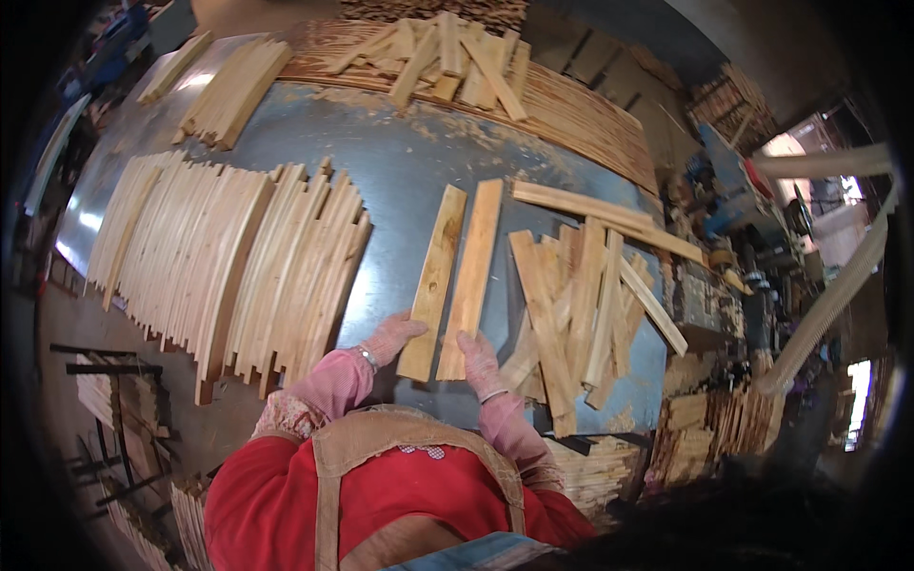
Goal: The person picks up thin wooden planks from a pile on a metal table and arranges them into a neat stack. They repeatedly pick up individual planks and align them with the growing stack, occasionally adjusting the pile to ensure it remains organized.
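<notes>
Two pale wooden boards lie side by side in front of me on the metal tabletop, a narrow gap between them. My left hand [393, 335], in a pinkish glove, is closed at the near end of the left board [439, 271], on its outer edge. That board shows a dark knot near its middle. My right hand [480, 364], gloved too, grips the near end of the right board [476, 266], its thumb on the top face. The undersides of both boards and the fingertips beneath are hidden.
Left of the boards stands a wide row of slats [181, 252] packed together. A loose, crossed heap of boards [581, 314] lies to the right. Farther back are a small stack [233, 90] and another heap [452, 62] on a plywood sheet [600, 119]. The metal table [400, 147] carries sawdust.
</notes>
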`<state>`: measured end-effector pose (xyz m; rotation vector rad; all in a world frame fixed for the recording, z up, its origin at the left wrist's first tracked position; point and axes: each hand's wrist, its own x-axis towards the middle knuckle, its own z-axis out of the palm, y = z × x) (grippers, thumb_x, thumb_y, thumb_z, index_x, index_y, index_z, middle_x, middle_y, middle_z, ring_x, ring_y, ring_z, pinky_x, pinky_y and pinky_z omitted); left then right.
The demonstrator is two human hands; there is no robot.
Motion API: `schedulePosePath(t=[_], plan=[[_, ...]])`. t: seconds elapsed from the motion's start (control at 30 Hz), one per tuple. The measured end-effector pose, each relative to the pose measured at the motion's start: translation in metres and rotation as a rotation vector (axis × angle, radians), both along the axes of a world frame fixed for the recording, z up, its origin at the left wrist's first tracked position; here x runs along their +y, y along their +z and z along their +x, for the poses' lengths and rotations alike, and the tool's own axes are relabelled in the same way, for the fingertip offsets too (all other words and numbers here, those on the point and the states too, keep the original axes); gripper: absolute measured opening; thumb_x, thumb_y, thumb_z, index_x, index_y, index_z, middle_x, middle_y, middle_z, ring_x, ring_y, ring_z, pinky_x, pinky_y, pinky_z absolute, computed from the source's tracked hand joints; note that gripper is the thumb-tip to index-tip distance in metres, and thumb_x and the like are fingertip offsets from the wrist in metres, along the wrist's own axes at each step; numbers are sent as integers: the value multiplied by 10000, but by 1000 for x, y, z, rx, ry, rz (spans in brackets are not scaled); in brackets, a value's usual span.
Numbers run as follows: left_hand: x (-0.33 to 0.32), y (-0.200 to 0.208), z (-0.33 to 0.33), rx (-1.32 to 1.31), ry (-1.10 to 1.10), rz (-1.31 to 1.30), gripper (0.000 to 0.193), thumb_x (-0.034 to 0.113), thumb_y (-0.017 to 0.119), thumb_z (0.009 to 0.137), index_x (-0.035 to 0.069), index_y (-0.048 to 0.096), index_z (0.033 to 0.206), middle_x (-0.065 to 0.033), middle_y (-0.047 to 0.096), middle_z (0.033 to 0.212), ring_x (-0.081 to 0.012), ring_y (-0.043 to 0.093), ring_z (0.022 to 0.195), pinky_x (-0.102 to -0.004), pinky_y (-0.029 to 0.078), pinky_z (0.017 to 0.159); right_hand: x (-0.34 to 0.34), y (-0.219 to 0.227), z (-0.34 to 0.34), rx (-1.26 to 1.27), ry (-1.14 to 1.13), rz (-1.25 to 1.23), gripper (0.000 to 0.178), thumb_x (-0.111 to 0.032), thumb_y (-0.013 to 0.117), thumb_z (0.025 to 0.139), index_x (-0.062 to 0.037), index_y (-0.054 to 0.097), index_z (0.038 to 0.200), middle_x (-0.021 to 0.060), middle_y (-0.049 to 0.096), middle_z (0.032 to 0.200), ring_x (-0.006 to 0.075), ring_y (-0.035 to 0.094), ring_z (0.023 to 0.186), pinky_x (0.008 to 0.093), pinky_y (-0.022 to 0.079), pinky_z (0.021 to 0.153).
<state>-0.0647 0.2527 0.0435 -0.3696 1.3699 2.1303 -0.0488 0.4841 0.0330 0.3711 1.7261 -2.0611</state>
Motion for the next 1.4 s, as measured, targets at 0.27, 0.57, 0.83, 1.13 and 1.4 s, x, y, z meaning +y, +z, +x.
schedulePosePath(t=[0.27, 0.57, 0.83, 1.13, 1.4], plan=[[-115, 39, 37, 29, 120, 28, 544, 132, 666, 974, -12, 561, 1487, -89, 736, 1239, -195, 728, 1071, -379, 594, 985, -166, -148, 54, 783, 867, 729, 662, -577, 604, 1025, -45, 606, 1419, 273, 768, 1102, 452, 749, 1003, 531, 596, 881], [-120, 19, 6, 134, 133, -56, 522, 178, 690, 1003, 4, 580, 1483, -44, 712, 1227, -152, 673, 1092, -337, 555, 1000, -145, -94, 0, -369, 495, -142, 640, -686, 528, 1048, -126, 658, 1329, 80, 747, 945, 209, 704, 750, 385, 583, 639], [-43, 10, -66, 790, 133, -492, 855, 503, 633, 1081, -35, 322, 1668, -244, 550, 1584, -317, 538, 1474, -409, 413, 1225, -117, -14, -220, 971, 209, 939, 493, -449, 482, 1134, -7, 675, 1235, 220, 706, 1148, 365, 689, 1068, 472, 531, 960], [-57, -55, -3, 244, -47, -539, 763, 407, 722, 1027, -42, 457, 1584, -281, 586, 1546, -348, 591, 1436, -399, 471, 1182, -67, 78, -441, 422, 395, 1223, 923, -593, 691, 935, -148, 376, 1680, 216, 545, 1603, 411, 580, 1418, 451, 450, 1193], [-63, -66, -37, 69, -49, -518, 664, 297, 719, 1049, -62, 491, 1559, -251, 637, 1490, -305, 624, 1397, -364, 483, 1159, -27, 18, -494, 457, 702, 1551, 1006, -536, 823, 846, -184, 369, 1671, 136, 437, 1689, 345, 370, 1582, 523, 394, 1249]])
